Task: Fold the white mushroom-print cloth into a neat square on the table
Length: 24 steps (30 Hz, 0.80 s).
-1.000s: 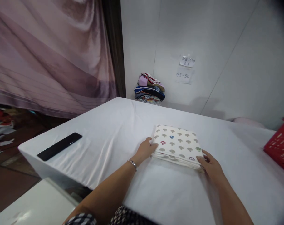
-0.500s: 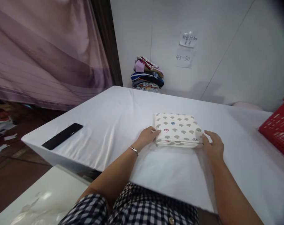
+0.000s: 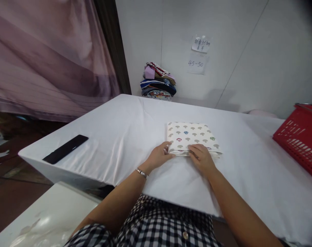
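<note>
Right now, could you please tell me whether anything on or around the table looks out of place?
Slightly: the folded cloth has uneven layers at its near right corner, and pale scraps litter the floor at far left. I see no spill.

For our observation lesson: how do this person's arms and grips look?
The left grip and right grip are ungloved. A silvery bracelet circles the left wrist; the right wrist shows none. A black-and-white checked sleeve tops the left arm.

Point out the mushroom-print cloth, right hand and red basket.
Mushroom-print cloth (image 3: 192, 136), head view: middle of top.
Right hand (image 3: 203, 159), head view: back of hand.
Red basket (image 3: 297, 137), head view: slotted side.
</note>
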Available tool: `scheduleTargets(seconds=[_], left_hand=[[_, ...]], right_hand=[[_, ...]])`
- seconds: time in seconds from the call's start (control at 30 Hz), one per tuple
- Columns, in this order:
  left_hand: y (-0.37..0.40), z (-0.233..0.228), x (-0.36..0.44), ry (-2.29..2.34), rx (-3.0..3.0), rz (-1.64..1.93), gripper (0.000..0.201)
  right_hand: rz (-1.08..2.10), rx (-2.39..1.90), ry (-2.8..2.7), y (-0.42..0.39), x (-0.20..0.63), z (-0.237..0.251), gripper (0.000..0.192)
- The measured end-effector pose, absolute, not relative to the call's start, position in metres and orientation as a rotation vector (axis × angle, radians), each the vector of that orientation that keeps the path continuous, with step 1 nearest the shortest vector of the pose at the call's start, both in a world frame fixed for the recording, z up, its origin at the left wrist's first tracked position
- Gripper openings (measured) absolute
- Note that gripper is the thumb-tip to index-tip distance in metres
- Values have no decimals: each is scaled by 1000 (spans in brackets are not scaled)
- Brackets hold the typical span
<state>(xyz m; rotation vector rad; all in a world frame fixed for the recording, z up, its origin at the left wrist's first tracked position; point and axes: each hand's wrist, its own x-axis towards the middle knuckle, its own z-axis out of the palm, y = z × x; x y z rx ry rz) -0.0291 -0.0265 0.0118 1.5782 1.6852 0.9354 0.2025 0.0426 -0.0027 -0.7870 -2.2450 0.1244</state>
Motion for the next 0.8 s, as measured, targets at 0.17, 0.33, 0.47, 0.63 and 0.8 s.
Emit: scheduleTargets(seconds=[0.17,0.33,0.47,0.63,0.8], left_hand=[[-26,5,-27,1682,1620,1003,45],[-27,5,-24,1744,1638,992,39],[-29,8,-20,1823,1667,963,35],[-29,9,-17,1866,1882,1083,28],[-25,5,-17,1864,2126,1126,18]], right_hand=[[125,-792,-2255,42,202,-4,25],[113,-781,-2254,44,200,-8,23],[136,-780,-2245,45,197,-7,22],[133,-788,-2284,41,189,-3,23],[97,-800,-2323,41,185,-4,22]])
